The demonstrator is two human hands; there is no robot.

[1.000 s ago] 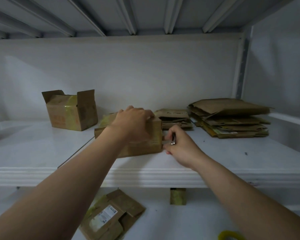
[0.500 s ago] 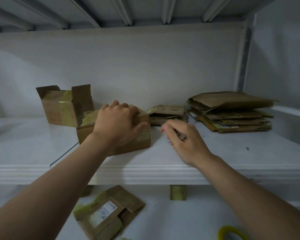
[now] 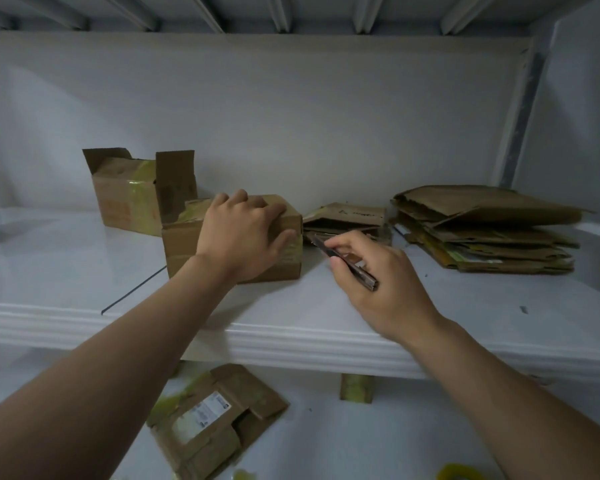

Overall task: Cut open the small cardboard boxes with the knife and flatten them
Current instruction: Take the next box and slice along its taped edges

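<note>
Since a second ago the small box (image 3: 182, 244) has slid left along the shelf (image 3: 66, 261), closer to the open box (image 3: 129, 192) behind it, and the right hand (image 3: 378, 285) has drawn the knife (image 3: 343, 261) off its right face. In the head view, the small box sits a little back from the shelf's front edge, left of the middle. The left hand (image 3: 243, 233) lies over its top, fingers hooked over the far edge and thumb down the near right corner, a firm holding grip. The right hand's grip is closed on the knife handle like a pen. The knife's long axis runs from lower right to upper left, with the tip aimed at the small box's taped right face, near it but not touching. The right hand is therefore the nearer one to the seam to be cut, which lies to its left, and nothing stands between them. The left thumb rests close to that face and looks to be the thing to keep clear of. Behind the knife lies a low pile of flattened card (image 3: 347, 216), and a taller stack (image 3: 482, 230) sits toward the back right corner. On the lower shelf are a flattened labelled box (image 3: 212, 420) and a yellow tape roll (image 3: 458, 472).
</note>
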